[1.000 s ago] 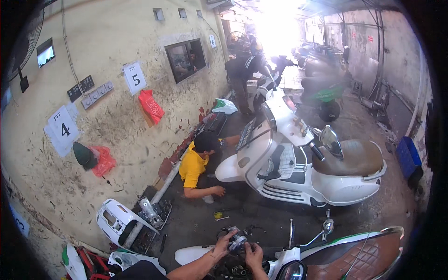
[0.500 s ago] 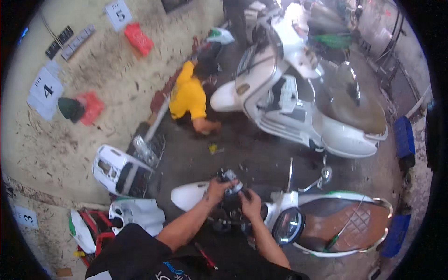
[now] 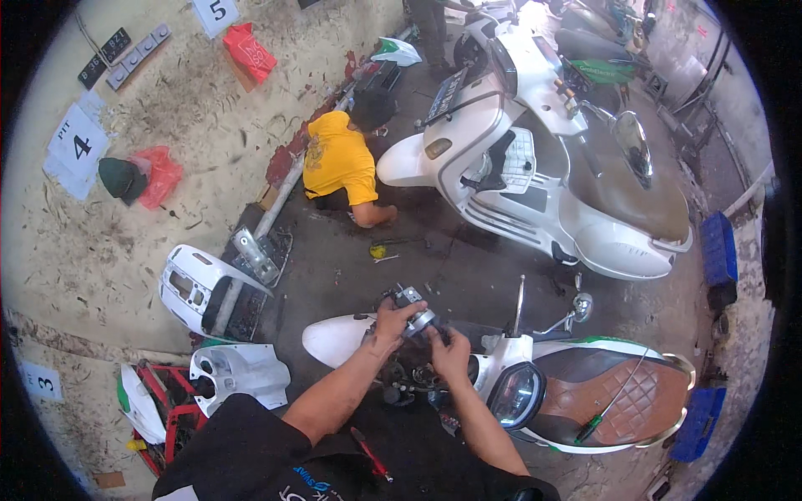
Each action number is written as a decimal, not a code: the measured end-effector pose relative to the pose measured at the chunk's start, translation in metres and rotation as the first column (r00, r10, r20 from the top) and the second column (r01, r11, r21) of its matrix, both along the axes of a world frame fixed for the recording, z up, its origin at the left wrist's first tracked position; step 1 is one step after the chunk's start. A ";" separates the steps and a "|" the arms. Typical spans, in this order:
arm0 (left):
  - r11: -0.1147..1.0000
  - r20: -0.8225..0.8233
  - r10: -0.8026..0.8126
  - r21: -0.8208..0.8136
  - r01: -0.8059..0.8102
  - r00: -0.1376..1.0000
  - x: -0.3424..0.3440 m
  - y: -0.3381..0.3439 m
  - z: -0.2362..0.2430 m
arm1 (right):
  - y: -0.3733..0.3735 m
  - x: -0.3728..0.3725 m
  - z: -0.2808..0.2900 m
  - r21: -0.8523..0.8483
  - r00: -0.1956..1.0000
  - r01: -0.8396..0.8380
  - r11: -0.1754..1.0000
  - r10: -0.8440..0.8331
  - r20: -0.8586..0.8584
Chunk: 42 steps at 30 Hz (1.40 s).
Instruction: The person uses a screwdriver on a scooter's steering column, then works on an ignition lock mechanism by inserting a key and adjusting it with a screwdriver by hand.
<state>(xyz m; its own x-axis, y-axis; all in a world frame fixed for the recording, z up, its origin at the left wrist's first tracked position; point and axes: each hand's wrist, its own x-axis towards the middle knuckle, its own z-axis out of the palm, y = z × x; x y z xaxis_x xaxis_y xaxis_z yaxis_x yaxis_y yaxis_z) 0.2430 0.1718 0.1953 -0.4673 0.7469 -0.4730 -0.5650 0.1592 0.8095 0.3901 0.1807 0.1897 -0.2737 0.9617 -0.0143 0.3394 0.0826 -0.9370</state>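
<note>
My left hand (image 3: 389, 323) is closed around a silver-grey metal part (image 3: 409, 297), blocky at one end with a round ring at the other. Close by the ringed end is my right hand (image 3: 451, 355). Its fingers are curled together, and what they pinch is too small to tell. Both hands are above the stripped front of a white scooter, between its white front fender (image 3: 328, 339) and its round dark instrument display (image 3: 515, 395). Dark wiring and fittings show below the hands, partly hidden by my forearms.
A green-handled screwdriver (image 3: 590, 428) lies on the brown quilted seat (image 3: 614, 397). Ahead stands another white scooter (image 3: 468, 167), with a person in a yellow shirt (image 3: 338, 159) crouching by its front wheel. White body panels (image 3: 242, 373) and a red frame (image 3: 180, 413) are at left.
The metal part in my left hand has tilted and moved slightly up. My right hand stays close to it. The crouching person's arm has shifted a little.
</note>
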 end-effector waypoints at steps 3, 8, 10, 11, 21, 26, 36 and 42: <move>1.000 0.049 0.003 0.012 -0.003 0.999 -0.009 0.000 0.002 | 0.008 -0.008 0.016 -0.496 0.983 -0.027 0.868 -0.068 -0.172; 0.993 0.255 0.050 0.093 -0.076 0.966 -0.016 -0.006 -0.008 | 0.002 -0.019 0.016 0.240 0.992 -0.048 0.970 0.019 0.123; 0.995 0.254 0.038 0.084 -0.062 0.967 -0.018 0.002 0.000 | 0.011 -0.022 -0.001 0.345 0.993 -0.031 0.938 -0.012 0.120; 0.997 0.224 0.031 0.065 -0.046 0.974 -0.018 0.001 0.003 | 0.013 -0.022 -0.018 0.002 1.000 0.020 1.000 -0.020 -0.022; 0.995 0.360 -0.005 0.091 -0.030 0.933 -0.022 -0.013 -0.026 | 0.011 -0.021 0.021 0.605 0.972 -0.230 0.762 0.154 0.175; 0.998 0.490 -0.034 0.062 0.004 0.871 -0.024 -0.013 -0.028 | 0.003 -0.016 0.002 0.472 0.921 -0.387 0.792 0.306 0.241; 0.997 0.468 -0.069 0.005 0.076 0.881 -0.024 -0.016 -0.013 | -0.021 -0.010 0.023 0.246 0.966 -0.256 0.935 0.259 0.019; 0.992 0.520 -0.107 0.001 0.125 0.847 -0.017 -0.009 -0.024 | -0.025 0.003 -0.015 0.189 0.965 -0.261 0.946 0.256 0.051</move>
<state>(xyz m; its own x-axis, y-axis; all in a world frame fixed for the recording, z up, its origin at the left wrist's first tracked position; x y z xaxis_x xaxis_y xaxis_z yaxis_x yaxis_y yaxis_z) 0.2260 0.1623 0.1710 -0.0586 0.7607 -0.6465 -0.8768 0.2705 0.3977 0.3929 0.1553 0.1750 -0.5156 0.8429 0.1539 0.3060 0.3489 -0.8858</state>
